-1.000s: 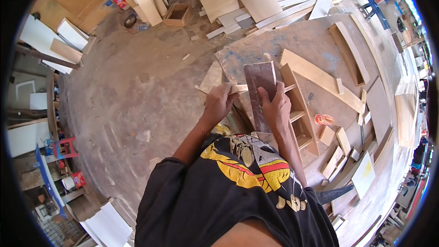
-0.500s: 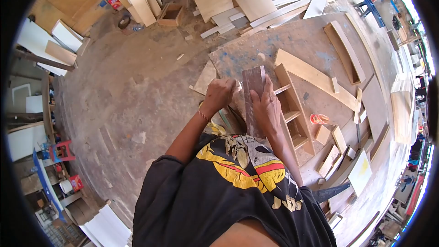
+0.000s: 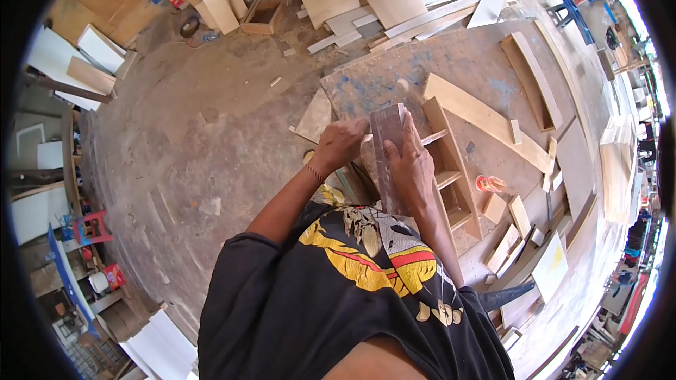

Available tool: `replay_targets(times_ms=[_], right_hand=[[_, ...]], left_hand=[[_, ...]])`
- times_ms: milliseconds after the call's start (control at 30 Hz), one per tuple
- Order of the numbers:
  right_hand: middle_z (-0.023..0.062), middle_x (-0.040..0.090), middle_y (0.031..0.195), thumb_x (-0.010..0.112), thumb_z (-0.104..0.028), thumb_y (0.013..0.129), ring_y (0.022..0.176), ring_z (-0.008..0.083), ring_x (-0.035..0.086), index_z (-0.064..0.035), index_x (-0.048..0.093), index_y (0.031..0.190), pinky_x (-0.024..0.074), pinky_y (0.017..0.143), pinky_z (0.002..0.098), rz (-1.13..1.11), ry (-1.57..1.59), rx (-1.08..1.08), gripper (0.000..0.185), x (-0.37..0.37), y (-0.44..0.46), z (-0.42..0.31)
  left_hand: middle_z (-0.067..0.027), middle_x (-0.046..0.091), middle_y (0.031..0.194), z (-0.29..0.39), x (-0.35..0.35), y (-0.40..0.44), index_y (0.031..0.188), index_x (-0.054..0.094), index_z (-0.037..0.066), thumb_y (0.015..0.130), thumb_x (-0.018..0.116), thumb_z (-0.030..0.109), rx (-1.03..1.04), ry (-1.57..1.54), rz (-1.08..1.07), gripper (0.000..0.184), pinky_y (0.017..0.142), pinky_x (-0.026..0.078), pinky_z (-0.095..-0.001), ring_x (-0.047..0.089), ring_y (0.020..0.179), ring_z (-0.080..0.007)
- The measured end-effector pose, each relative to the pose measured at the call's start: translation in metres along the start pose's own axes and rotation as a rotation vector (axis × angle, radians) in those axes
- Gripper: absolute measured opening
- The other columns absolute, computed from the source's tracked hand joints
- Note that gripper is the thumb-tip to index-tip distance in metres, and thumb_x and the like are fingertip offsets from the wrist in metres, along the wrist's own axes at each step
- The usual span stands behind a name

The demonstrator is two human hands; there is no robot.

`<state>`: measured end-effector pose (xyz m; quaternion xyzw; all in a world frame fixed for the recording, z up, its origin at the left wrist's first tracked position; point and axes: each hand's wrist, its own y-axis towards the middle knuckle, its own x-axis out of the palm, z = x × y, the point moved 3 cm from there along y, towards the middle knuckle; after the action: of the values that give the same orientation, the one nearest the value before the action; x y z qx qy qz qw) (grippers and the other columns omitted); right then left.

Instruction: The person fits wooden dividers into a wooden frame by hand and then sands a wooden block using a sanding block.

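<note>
A long brown board [image 3: 384, 125] with a worn, scuffed face stands in front of my body. My right hand [image 3: 412, 169] is wrapped around its right side, thumb on the face and fingers along the edge. Close to the board's left edge, my left hand [image 3: 342, 145] is closed in a pinch. A small whitish bit shows by its fingertips, too small to name. Just right of the board lies a wooden frame with compartments [image 3: 451, 162], partly hidden behind my right hand and forearm.
A worktable [image 3: 366, 88] spreads ahead and right, bearing a long plank [image 3: 486, 119], a narrow wooden box [image 3: 531, 81], a red-labelled bottle [image 3: 491, 184] and offcuts [image 3: 503, 248]. Stacked boards [image 3: 327, 0] stand at the back. Concrete floor [image 3: 190, 119] lies to the left.
My left hand has shifted slightly right, its fingertips closer to the board's left edge. My right hand keeps its hold on the board, which has barely moved.
</note>
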<state>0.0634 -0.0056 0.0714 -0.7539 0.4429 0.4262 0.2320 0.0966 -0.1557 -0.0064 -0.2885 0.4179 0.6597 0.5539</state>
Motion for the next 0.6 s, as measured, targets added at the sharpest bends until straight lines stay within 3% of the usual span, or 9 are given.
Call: replay_targets(times_ms=[100,200,300,400,467,600], right_hand=[[0.023,0.064,0.083,0.056,-0.025,0.085,0.076,0.0373,0.063,-0.0053,0.02,0.142,0.0476,0.068,0.0435,0.001,-0.016,-0.012,0.071,0.006,0.002,0.004],[0.0225,0.064,0.077,0.056,-0.026,0.085,0.072,0.0376,0.063,-0.0034,0.021,0.142,0.0475,0.066,0.0432,0.099,-0.014,-0.083,0.071,0.005,0.021,0.002],[0.0226,0.064,0.075,0.055,-0.026,0.085,0.068,0.0374,0.063,-0.0004,0.022,0.14,0.0475,0.063,0.0427,-0.068,-0.067,0.01,0.07,0.002,0.031,-0.008],[0.0272,0.062,0.089,0.055,-0.028,0.085,0.08,0.0428,0.061,-0.0054,0.025,0.141,0.0471,0.073,0.0466,-0.08,-0.032,0.034,0.068,0.0,0.015,-0.009],[0.022,0.064,0.076,0.056,-0.024,0.084,0.064,0.0354,0.062,-0.004,0.025,0.141,0.0474,0.059,0.0419,-0.172,-0.119,-0.02,0.068,-0.006,-0.01,-0.006],[0.022,0.065,0.081,0.058,-0.024,0.082,0.065,0.0358,0.062,-0.007,0.025,0.141,0.0477,0.06,0.0421,-0.245,-0.087,0.042,0.069,-0.009,-0.028,0.007]], left_hand=[[-0.0143,0.058,0.072,-0.001,0.004,-0.003,0.087,0.053,0.005,0.076,0.059,0.009,0.021,-0.022,0.037,0.013,0.057,0.047,-0.039,0.06,0.068,-0.0317],[-0.0142,0.058,0.07,0.006,0.003,-0.002,0.082,0.05,0.004,0.074,0.055,0.005,0.178,-0.038,0.101,0.009,0.056,0.048,-0.0392,0.06,0.065,-0.0324],[-0.013,0.058,0.07,0.0,0.0,-0.004,0.083,0.051,0.005,0.074,0.056,0.007,0.044,-0.085,0.091,0.011,0.056,0.047,-0.0391,0.061,0.066,-0.0317],[-0.0122,0.059,0.071,0.0,-0.005,-0.007,0.084,0.052,0.006,0.076,0.058,0.01,0.04,-0.049,0.085,0.011,0.055,0.047,-0.0392,0.061,0.066,-0.0307],[-0.012,0.062,0.076,-0.006,-0.013,-0.003,0.086,0.053,0.006,0.078,0.059,0.013,-0.083,-0.116,0.049,0.012,0.055,0.047,-0.0388,0.062,0.068,-0.0296],[-0.0116,0.058,0.065,-0.01,-0.007,-0.004,0.085,0.053,0.008,0.081,0.062,0.02,-0.067,-0.136,0.173,0.016,0.051,0.044,-0.0391,0.06,0.061,-0.03]])
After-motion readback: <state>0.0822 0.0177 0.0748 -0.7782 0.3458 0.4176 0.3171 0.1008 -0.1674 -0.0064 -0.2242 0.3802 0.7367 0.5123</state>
